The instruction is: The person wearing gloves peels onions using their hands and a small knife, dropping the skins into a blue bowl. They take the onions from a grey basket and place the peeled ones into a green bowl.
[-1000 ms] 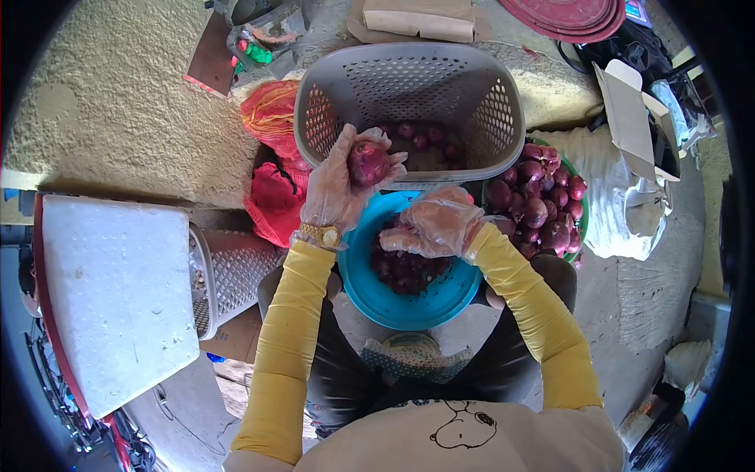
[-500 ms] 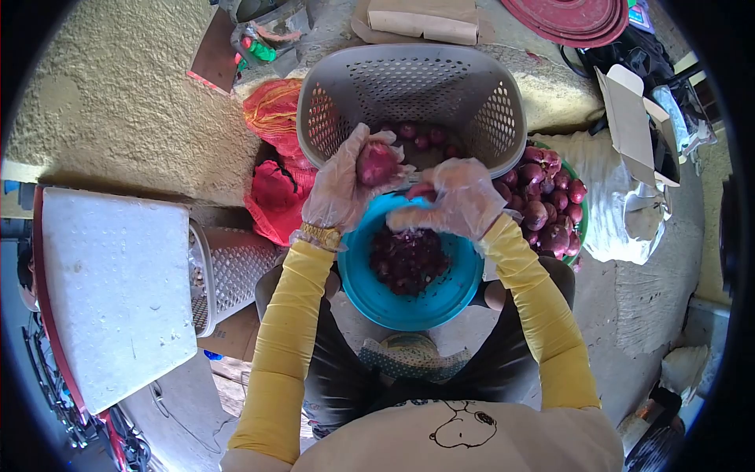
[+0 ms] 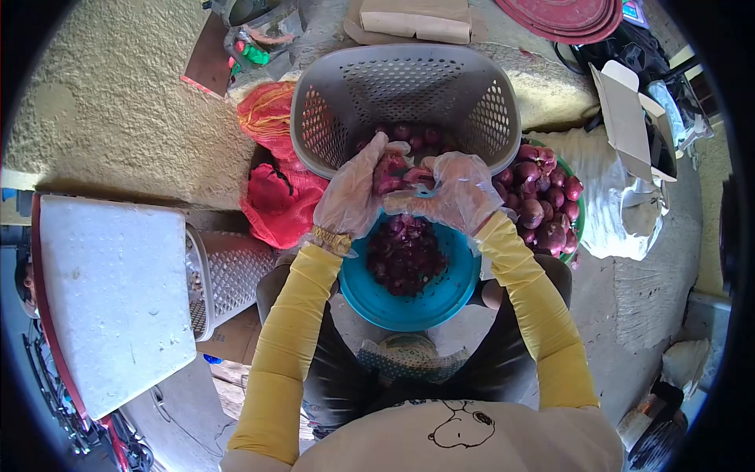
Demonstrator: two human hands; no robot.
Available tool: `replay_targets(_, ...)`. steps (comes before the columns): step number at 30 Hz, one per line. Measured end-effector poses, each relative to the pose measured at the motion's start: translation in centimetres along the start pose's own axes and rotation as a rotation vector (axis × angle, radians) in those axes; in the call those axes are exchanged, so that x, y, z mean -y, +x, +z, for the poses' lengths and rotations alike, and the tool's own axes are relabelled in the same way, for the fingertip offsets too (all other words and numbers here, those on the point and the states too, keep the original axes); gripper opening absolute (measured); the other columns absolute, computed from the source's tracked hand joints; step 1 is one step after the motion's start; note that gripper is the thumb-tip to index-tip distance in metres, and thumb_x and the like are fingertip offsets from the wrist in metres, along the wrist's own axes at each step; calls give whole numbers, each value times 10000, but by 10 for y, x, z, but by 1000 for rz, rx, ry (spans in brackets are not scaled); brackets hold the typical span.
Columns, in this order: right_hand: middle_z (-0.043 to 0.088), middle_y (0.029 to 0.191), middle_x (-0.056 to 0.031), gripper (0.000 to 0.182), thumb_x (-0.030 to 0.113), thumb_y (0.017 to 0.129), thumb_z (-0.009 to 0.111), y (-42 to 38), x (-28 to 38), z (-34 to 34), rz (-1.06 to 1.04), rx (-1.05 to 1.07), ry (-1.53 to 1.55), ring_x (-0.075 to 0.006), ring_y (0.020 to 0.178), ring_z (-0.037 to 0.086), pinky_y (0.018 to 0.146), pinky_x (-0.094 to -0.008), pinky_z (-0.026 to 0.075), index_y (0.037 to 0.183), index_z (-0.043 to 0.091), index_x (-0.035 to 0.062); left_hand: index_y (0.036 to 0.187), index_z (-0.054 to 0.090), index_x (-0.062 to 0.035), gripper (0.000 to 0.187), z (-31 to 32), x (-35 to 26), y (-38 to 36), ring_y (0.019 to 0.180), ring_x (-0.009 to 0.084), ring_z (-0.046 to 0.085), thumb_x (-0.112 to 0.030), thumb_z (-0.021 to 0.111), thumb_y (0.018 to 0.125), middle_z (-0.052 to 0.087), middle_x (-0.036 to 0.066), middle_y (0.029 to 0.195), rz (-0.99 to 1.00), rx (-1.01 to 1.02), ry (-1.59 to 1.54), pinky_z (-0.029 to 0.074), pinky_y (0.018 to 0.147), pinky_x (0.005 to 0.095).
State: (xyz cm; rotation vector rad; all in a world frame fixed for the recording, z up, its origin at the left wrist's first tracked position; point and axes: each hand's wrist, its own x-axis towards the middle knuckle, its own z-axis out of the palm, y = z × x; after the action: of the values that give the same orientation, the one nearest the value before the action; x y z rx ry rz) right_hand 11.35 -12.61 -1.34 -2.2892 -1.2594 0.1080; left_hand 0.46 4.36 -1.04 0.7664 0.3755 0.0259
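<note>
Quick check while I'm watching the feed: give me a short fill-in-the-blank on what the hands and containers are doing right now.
1. The left hand and right hand together grip a red ____ over the blue bowl.
2. Both hands wear clear plastic ____.
3. The peeled onions lie in the ____ basket.
4. The unpeeled onions sit in a green bowl beside the person's ____ arm.

Missing words: onion; gloves; grey; right

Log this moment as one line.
left hand: holds onion | right hand: on onion | below: blue bowl of peels | ahead: grey basket
</note>
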Motion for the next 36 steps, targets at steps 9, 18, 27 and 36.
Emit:
replay_targets(9,700,766,-188,672,714,694,802,1,6,-5,-12,34,27,-381,773,699,728,-460,546,902,785,74,1173,633,17,478,-9,6,5,960,218,674,-439,536,1072,662,110,1064,18,18,15,613,809,382)
replay_targets(18,708,744,-144,607,723,749,751,-1,10,1,-57,50,-82,-358,745,703,704,-443,549,881,800,133,1145,647,28,495,-10,8,5,982,237,680,-451,557,1060,680,132,1057,64,-41,75,600,852,378)
replay_targets(27,706,733,-146,681,750,672,797,0,13,-10,-86,12,-42,-345,729,707,709,-446,553,897,785,107,1174,650,46,511,-13,-3,4,998,264,691,-440,531,1072,693,173,1065,77,-105,65,599,902,392)
replay_targets(36,733,907,-143,721,742,684,781,1,14,-18,56,139,-3,-363,920,709,838,-464,547,1083,771,141,1161,646,47,544,-4,2,4,997,253,675,-476,528,1065,679,167,1072,-15,-63,-16,597,872,400)
